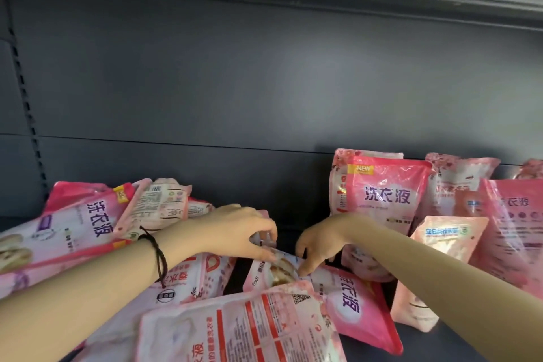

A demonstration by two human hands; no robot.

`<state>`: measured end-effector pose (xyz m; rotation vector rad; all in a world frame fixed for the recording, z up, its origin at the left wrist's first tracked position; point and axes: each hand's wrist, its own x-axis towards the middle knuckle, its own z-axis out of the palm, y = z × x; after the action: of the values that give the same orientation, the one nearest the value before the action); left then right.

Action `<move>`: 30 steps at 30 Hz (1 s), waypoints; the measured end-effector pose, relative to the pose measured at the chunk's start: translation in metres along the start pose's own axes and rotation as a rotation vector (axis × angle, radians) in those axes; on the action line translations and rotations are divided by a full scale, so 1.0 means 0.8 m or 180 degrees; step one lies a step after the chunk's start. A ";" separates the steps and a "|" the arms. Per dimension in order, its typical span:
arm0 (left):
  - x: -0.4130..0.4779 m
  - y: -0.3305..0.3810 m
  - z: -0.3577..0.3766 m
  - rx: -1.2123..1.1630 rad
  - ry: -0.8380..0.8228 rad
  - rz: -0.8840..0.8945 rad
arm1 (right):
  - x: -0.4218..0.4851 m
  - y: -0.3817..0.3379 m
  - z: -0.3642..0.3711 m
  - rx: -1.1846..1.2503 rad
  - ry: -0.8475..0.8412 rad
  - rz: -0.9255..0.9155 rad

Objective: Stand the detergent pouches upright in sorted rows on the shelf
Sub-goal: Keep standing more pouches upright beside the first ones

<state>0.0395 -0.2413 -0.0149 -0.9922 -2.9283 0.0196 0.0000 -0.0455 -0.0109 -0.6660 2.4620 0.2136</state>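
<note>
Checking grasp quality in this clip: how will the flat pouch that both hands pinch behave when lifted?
Probably floppy: the pouch is creased where the left hand and right hand pinch its edge. Likely slippery, given its glossy sheen. The label reads laundry liquid, so it may sag heavily.

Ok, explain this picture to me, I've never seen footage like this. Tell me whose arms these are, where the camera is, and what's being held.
There is no machine here. A person wears one camera on the head, looking forward and down, so the two bare arms are their own. The left hand and right hand both pinch the far edge of a pink pouch that lies flat on a dark shelf. To its left, heaped pouches lie in a loose pile. To its right, upright pouches already stand toward the back.
</note>
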 end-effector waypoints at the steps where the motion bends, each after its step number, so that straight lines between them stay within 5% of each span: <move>1: -0.001 -0.002 0.002 -0.0091 0.0000 -0.0034 | -0.001 -0.001 0.000 0.0011 -0.0011 -0.0039; 7: -0.007 -0.006 0.002 -0.0472 0.0051 -0.0303 | -0.016 -0.003 -0.006 0.0606 0.0806 -0.0119; 11: -0.004 -0.013 -0.007 -0.1430 0.0328 -0.0504 | -0.033 -0.014 -0.010 0.0748 0.1341 -0.0186; 19: -0.005 -0.008 -0.031 -0.1973 -0.0035 -0.0548 | -0.069 -0.058 -0.022 0.0058 0.2442 -0.0554; 23: -0.024 -0.013 -0.005 -0.2237 0.0123 -0.0744 | -0.070 -0.038 0.001 0.0770 0.2633 -0.0740; 27: -0.031 -0.011 0.001 -0.2571 0.0539 -0.0870 | -0.072 -0.007 0.029 0.1260 0.2846 -0.0124; 30: -0.033 -0.007 -0.006 -0.2721 0.0865 -0.0957 | -0.064 0.005 0.041 0.2639 0.2830 -0.0055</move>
<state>0.0578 -0.2618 -0.0110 -0.4967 -2.7656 -1.3375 0.0508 -0.0111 -0.0089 -0.4345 2.9416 -1.2987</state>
